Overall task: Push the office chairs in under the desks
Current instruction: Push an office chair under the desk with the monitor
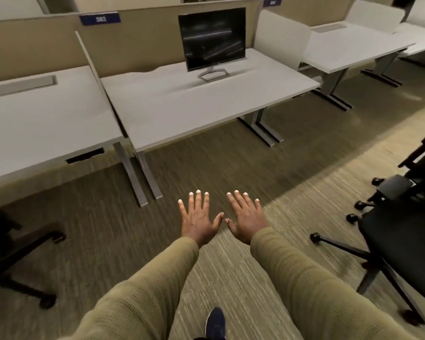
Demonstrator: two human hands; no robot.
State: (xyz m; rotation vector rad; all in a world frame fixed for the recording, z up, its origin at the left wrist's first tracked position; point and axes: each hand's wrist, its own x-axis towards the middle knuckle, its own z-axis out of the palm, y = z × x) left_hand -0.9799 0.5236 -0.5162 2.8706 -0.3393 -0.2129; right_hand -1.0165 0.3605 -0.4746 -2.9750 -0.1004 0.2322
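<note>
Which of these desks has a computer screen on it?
The middle desk, straight ahead of the open hands, carries the dark monitor. The desks left and right of it show no screen.

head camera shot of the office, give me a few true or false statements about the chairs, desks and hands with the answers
1. Both hands are empty, fingers spread. True: the left hand and right hand hold nothing.
2. A monitor stands on the middle desk. True: the monitor sits on the desk straight ahead.
3. The black chair on the right is already pushed under a desk. False: the chair stands out on the carpet, apart from the desks.
4. The right hand is gripping the chair's backrest. False: it touches no chair.
5. The monitor screen shows a bright picture. False: the screen is dark.
</note>
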